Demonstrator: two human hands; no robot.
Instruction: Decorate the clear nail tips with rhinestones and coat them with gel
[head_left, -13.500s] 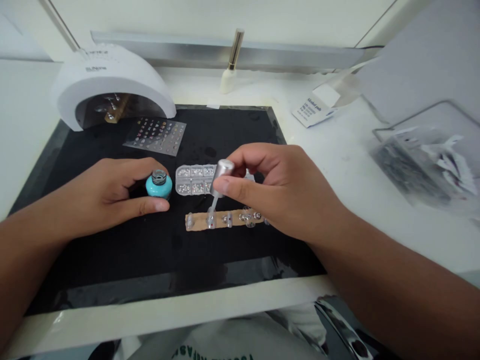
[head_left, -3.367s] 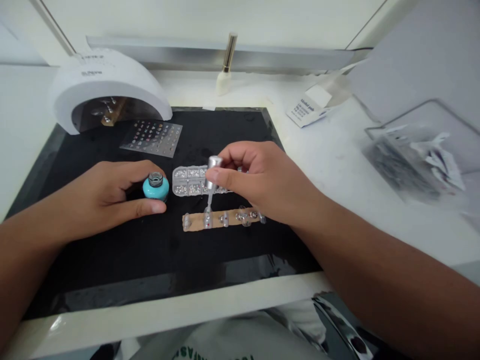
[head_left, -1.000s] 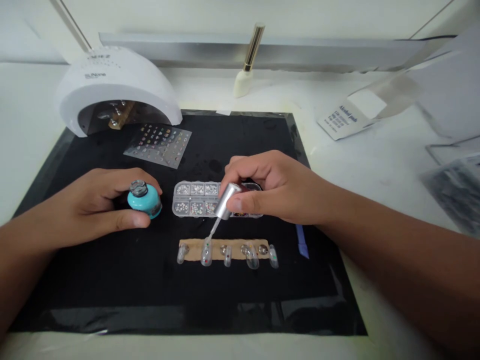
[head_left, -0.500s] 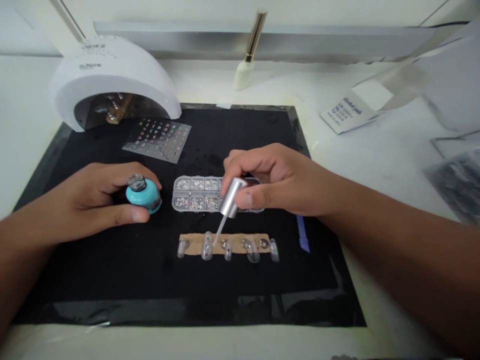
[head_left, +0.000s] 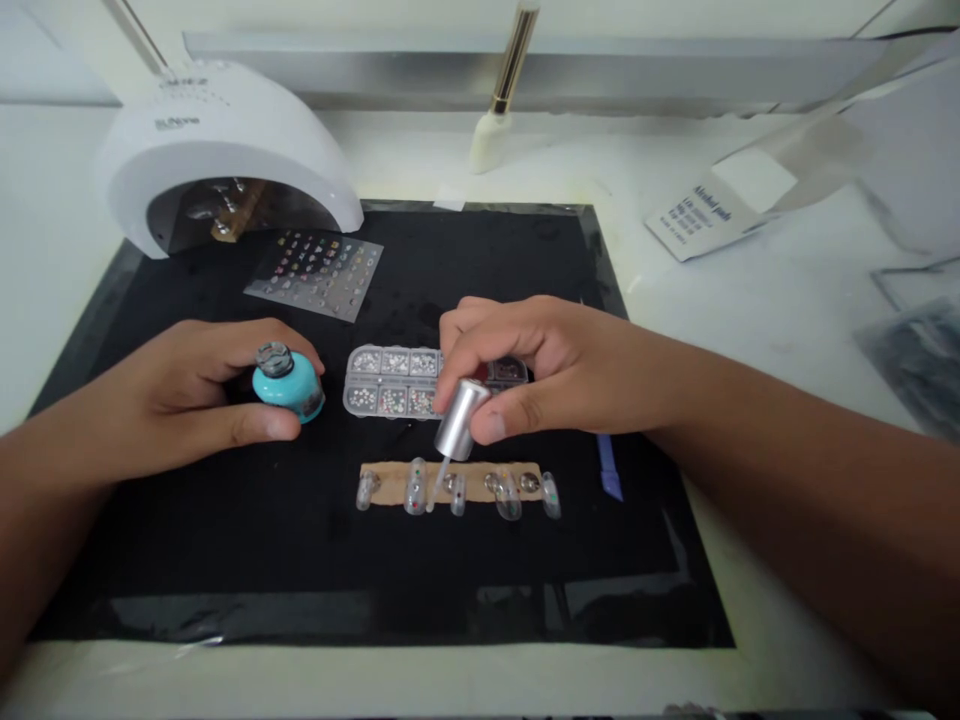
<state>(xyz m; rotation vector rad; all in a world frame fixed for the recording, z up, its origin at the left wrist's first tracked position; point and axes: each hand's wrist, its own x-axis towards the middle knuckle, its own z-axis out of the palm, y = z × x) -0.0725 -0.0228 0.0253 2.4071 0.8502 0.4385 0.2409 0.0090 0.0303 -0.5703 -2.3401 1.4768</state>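
Note:
My left hand [head_left: 217, 385] is closed around a turquoise bottle [head_left: 289, 388], its dark neck uncapped and tilted toward the camera. Between the thumb and fingers of my right hand [head_left: 525, 365] is a silver-capped brush [head_left: 463, 420], pointing down. Its pale tip is beside a clear nail tip with coloured dots [head_left: 416, 487], near the front edge of a tan strip [head_left: 390, 484]. Several clear nail tips stand along this strip on round metal mounts. Behind it lies a compartment box of small gems [head_left: 365, 400], partly hidden by my right hand.
A white lamp [head_left: 225, 120] with another strip inside stands at the back left, near a sticker sheet [head_left: 315, 275]. A gold-capped bottle [head_left: 491, 140] and an alcohol pads box [head_left: 705, 215] are behind the black mat [head_left: 300, 560]. A blue-purple tool [head_left: 609, 468] lies right.
My right hand has lowered slightly with the brush. The brush tip has moved from beside the dotted nail's middle toward its lower end. My left hand still holds the bottle.

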